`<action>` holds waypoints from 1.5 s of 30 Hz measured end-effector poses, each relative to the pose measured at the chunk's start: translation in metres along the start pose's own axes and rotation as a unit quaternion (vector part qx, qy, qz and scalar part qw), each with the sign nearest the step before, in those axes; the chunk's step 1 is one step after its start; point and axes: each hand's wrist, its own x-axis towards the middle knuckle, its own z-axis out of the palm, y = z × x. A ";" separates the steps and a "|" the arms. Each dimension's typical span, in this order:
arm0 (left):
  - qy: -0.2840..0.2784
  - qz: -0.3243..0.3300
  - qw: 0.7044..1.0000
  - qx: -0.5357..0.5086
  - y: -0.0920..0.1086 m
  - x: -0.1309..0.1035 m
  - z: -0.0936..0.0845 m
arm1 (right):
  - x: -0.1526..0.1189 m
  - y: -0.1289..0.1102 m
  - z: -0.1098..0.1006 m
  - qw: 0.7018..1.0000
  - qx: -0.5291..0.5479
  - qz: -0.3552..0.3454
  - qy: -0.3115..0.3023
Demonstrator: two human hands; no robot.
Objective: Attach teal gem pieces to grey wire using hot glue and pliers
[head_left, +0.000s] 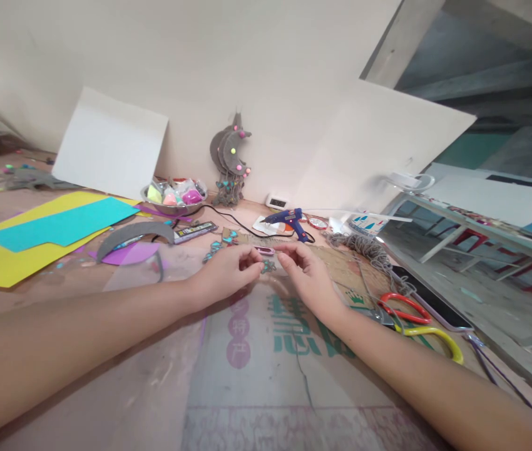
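"Pale wall (294, 94) behind, crowded worktop (71, 279) in front. Why the printed sheet (247, 394) on it?"

"Probably to spare the surface. It looks like thin, slightly glossy plastic."

"And the hands?"

"Left hand (250, 266) and right hand (308, 275) come near each other, a small pink-rimmed piece (266, 252) between their fingertips, perhaps steadied from both sides. A bluish trinket (268, 267) sits just below it."

"Pinching?"

"Left thumb and fingers curl close, right thumb and forefinger bend slightly apart; whether either grip pinches anything, I can't tell."

"That glue gun (289, 218)?"

"Just beyond, nozzle by a white pad (260, 224), likely for drips. Coarse grey yarn (373, 250) heaps at right; a fuzzy grey crescent (221, 153), dotted with bright balls (233, 151), is against the wall."
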 end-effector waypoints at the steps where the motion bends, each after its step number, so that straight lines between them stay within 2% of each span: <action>1: 0.000 0.002 1.000 0.001 0.000 0.000 0.000 | 0.000 0.000 0.001 1.000 -0.005 0.006 -0.002; 17: -0.004 0.013 0.998 0.054 0.006 -0.001 -0.003 | -0.002 0.000 0.004 0.997 -0.015 -0.037 -0.070; 24: 0.016 0.020 0.998 0.058 0.008 -0.002 -0.003 | -0.001 -0.001 0.002 0.999 0.003 0.011 -0.031; 30: 0.003 0.019 0.999 0.049 0.007 -0.002 -0.004 | -0.001 -0.001 0.004 0.997 -0.016 -0.038 -0.067; 34: -0.012 0.024 0.999 0.045 0.007 -0.001 -0.004 | -0.001 -0.001 0.004 0.997 -0.026 -0.032 -0.067; 39: -0.001 -0.002 0.999 0.035 0.006 -0.001 -0.003 | 0.000 0.001 0.002 0.998 -0.023 -0.035 -0.056; 45: 0.006 -0.025 0.999 -0.021 0.004 0.000 -0.002 | 0.000 0.000 0.001 1.000 -0.007 0.003 -0.030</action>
